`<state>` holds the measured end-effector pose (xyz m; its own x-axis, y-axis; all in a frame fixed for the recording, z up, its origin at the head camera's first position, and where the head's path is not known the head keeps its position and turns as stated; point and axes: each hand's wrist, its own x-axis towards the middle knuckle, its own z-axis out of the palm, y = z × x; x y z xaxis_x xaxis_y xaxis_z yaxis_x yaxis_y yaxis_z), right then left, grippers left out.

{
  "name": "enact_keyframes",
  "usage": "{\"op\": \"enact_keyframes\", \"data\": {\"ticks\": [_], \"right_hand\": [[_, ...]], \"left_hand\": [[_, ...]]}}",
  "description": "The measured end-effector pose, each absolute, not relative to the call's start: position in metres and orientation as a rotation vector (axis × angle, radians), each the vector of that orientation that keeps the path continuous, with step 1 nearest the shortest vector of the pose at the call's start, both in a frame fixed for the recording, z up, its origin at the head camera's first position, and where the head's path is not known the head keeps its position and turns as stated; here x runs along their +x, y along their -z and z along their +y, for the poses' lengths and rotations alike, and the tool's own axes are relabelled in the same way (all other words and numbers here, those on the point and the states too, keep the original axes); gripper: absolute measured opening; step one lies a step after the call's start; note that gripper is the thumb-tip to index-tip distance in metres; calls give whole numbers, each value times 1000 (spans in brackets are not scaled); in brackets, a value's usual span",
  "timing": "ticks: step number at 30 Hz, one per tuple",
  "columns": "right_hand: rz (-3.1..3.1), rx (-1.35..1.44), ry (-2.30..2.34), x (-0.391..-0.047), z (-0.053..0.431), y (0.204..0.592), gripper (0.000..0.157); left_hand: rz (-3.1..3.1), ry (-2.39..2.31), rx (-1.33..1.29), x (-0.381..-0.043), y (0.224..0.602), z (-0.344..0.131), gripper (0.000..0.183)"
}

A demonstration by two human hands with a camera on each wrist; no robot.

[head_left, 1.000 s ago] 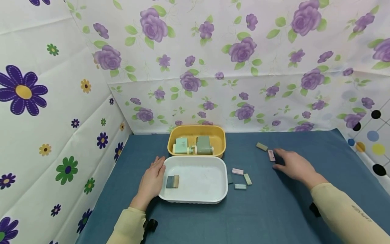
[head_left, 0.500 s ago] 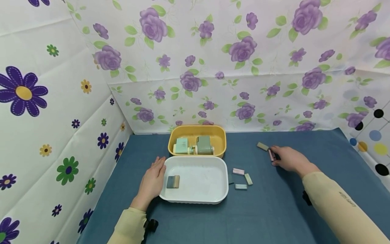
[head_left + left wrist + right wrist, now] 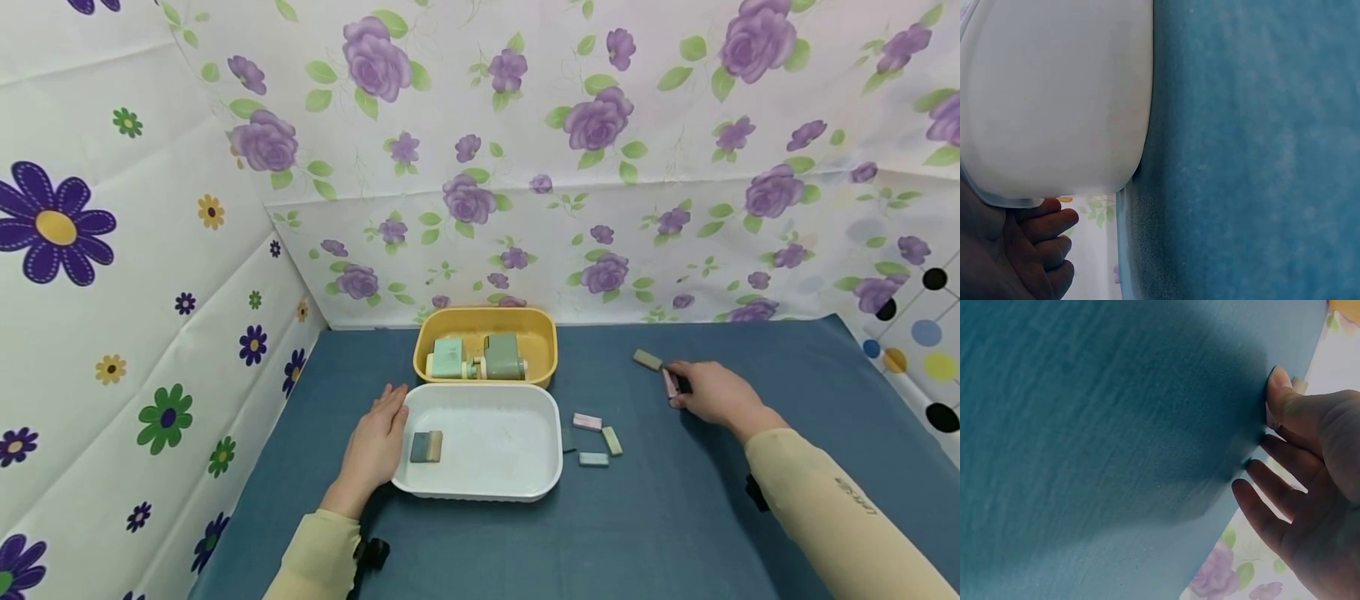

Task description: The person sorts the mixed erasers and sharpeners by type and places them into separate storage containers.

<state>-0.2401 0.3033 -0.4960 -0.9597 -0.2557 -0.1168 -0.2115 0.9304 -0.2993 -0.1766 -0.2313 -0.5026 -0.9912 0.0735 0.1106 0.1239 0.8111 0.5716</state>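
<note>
At the right, my right hand (image 3: 716, 398) pinches a small pink block (image 3: 669, 383) between thumb and fingers, low over the cloth. A dark patch beside the block is partly covered by the hand. An olive block (image 3: 647, 360) lies just beyond it. In the right wrist view the thumb and forefinger meet near the block, which is mostly hidden. My left hand (image 3: 375, 437) rests against the left side of the white tray (image 3: 495, 492), fingers extended along its rim. Inside that tray, a grey-blue block (image 3: 419, 447) and a tan block (image 3: 435, 447) lie side by side.
Right of the white tray lie a pink block (image 3: 587, 422), a pale green block (image 3: 612, 441) and a pale blue block (image 3: 593, 459). A dark piece is partly hidden by its rim. Behind stands a yellow tray (image 3: 546, 350) holding mint (image 3: 447, 357) and grey-green (image 3: 502, 357) objects.
My right hand has moved slightly left and closed its thumb and fingers on the pink block, which now stands more on edge. The left hand stays at the tray.
</note>
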Motion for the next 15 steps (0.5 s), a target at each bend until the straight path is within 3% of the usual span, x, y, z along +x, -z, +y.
{"op": "enact_keyframes", "data": {"ticks": [15], "right_hand": [[2907,-271,400,-243,299,493,58]], "left_hand": [[-2898,948,-146,-178,505,-232,50]]}}
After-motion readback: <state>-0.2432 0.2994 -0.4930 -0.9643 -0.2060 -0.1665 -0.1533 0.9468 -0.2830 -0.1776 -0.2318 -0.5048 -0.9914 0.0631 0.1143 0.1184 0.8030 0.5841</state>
